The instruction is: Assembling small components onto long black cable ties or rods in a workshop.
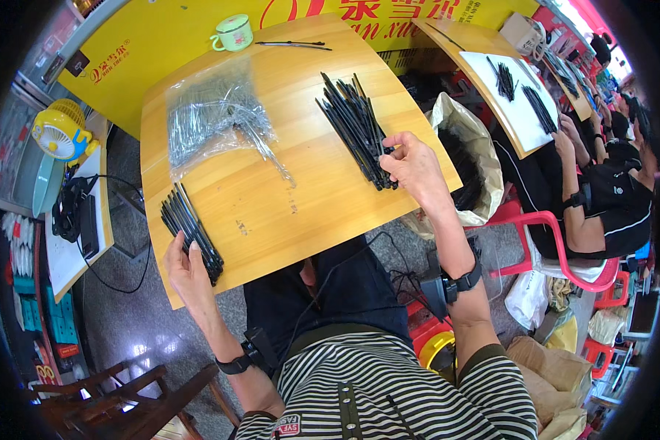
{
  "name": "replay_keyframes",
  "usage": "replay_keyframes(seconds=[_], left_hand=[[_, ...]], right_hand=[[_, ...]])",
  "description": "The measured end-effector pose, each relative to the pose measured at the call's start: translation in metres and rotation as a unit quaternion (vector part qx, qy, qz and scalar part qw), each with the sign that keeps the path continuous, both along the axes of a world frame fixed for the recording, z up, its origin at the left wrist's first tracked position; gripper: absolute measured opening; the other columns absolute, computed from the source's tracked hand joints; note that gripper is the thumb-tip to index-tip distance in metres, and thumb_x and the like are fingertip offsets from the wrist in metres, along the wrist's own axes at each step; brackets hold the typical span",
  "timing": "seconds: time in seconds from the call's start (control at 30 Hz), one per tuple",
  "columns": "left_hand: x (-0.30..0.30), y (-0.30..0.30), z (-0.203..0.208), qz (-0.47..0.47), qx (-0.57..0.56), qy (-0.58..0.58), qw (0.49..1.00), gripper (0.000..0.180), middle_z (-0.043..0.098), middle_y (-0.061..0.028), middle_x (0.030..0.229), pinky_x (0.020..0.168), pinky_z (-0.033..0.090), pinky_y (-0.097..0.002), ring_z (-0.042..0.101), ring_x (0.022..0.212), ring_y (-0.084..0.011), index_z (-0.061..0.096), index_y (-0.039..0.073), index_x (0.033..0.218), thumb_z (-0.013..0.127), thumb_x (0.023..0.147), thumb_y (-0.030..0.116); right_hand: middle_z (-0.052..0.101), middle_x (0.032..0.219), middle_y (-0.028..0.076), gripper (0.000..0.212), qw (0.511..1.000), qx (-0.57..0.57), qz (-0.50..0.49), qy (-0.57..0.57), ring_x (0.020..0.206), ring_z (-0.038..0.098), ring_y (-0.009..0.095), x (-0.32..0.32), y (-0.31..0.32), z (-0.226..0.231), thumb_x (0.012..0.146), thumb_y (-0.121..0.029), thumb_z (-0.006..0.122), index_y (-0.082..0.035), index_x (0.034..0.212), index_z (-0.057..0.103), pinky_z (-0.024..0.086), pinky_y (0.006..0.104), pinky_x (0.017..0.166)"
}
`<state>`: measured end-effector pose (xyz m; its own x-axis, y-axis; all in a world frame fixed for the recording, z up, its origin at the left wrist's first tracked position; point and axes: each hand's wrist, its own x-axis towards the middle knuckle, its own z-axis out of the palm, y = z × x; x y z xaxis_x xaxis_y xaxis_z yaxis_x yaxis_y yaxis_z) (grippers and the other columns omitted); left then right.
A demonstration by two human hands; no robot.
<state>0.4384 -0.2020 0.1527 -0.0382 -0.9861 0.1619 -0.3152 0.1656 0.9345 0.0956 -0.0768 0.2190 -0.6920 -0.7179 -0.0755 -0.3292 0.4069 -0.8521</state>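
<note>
Touching left black strips [188, 224]: my left hand [188, 275], curled.
Right black strips [350, 128]: my right hand [416, 172], curled.
Grips: I can't tell.

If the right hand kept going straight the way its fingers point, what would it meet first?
The pile of black strips on the table, right beside the fingers of the right hand. They may already be touching; depth is unclear.
</note>
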Motion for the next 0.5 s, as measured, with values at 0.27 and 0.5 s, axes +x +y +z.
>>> replay_keyframes(seconds=[0.27, 0.5], left_hand=[[-0.077, 0.046, 0.049, -0.088, -0.117, -0.079, 0.986, 0.023, 0.055, -0.0111, 0.109, 0.086, 0.043, -0.0309, 0.054, 0.101, -0.0215, 0.057, 0.001, 0.108, 0.053, 0.086, 0.007], [-0.153, 0.088, 0.038, -0.362, 0.334, 0.316, 0.811, 0.026, 0.058, -0.0096, 0.110, 0.082, 0.048, -0.0305, 0.058, 0.094, -0.0158, 0.056, -0.002, 0.112, 0.050, 0.090, 0.012]], right_hand=[[0.057, 0.066, 0.010, 0.032, 0.998, -0.052, 0.014, -0.016, 0.054, 0.054, 0.014, 0.024, 0.010, 0.019, 0.073, -0.008, 0.060, 0.005, 0.101, 0.050, 0.044, 0.0267, 0.050], [0.058, 0.070, 0.010, 0.028, 0.992, -0.079, 0.086, -0.045, 0.056, 0.056, 0.015, 0.061, 0.015, 0.034, 0.077, -0.004, 0.057, 0.003, 0.102, 0.046, 0.045, 0.0289, 0.051]])
